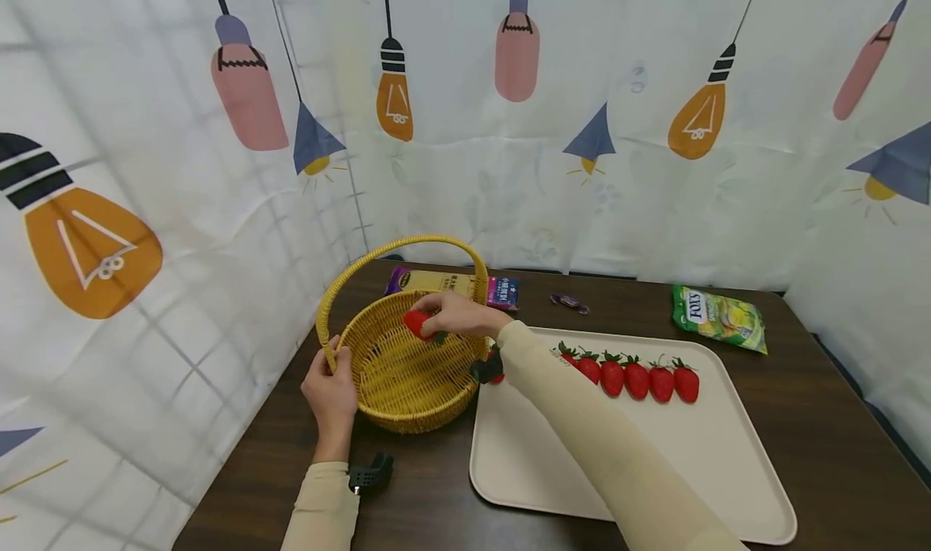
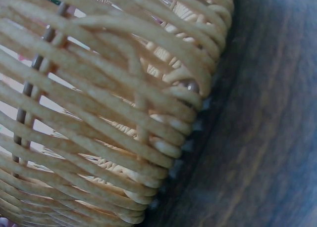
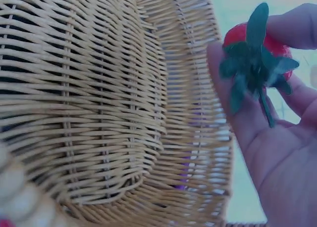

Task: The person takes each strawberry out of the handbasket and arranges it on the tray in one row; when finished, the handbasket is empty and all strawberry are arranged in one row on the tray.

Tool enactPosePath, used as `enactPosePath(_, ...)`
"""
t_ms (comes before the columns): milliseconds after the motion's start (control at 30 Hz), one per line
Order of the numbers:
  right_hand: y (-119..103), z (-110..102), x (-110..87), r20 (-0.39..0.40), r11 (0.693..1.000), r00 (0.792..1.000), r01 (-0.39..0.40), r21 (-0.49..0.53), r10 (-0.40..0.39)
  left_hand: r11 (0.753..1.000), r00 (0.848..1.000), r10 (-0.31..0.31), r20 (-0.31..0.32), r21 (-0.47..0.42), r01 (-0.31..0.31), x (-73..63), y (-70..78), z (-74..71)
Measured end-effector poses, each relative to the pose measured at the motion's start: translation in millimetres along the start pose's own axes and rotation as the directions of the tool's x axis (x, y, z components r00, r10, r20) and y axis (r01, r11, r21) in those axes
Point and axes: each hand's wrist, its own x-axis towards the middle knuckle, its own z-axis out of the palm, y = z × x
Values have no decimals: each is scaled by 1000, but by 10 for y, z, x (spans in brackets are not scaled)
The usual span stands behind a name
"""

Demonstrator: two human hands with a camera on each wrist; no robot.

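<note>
A yellow wicker basket (image 1: 414, 418) with a tall arched handle stands at the left of the table, and its woven bottom shows bare. My left hand (image 1: 331, 389) grips the handle low on its left side, by the rim. Over the basket's opening, my right hand (image 1: 460, 314) pinches a red strawberry (image 1: 417, 323) between thumb and fingers. In the right wrist view the strawberry's green leaves and stem (image 3: 255, 64) face the camera. The left wrist view shows only the basket's woven side (image 2: 99, 103) close up; the left hand is outside that view.
A cream tray (image 1: 538, 454) to the right bears a row of several strawberries (image 1: 636, 380), partly behind my right sleeve. Along the back lie a green candy bag (image 1: 718, 318), a small purple wrapped candy (image 1: 570, 303) and snack packets (image 1: 502, 292) behind the basket.
</note>
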Motion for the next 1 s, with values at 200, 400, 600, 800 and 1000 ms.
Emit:
enactPosePath(200, 107, -149, -126, -29, 976, 1000, 4, 218, 2, 1000, 1000, -28, -12, 6, 28, -19, -4, 3)
enactPosePath(400, 144, -260, -390, -6, 974, 1000, 16, 227, -15, 999, 999, -39, 5, 6, 39, -33, -10, 12)
enactPosePath(600, 171, -311, -695, -21, 989, 1000, 8, 148, -5, 1000, 1000, -18, 2, -3, 18, -11, 1, 7)
enactPosePath(800, 332, -345, -966, -54, 992, 998, -26, 121, 33, 999, 999, -34, -7, -3, 34, -9, -2, 4)
enactPosePath(1000, 550, -444, -1303, -160, 988, 984, -58, 144, 81, 999, 999, -43, -7, -6, 43, -9, -6, 1)
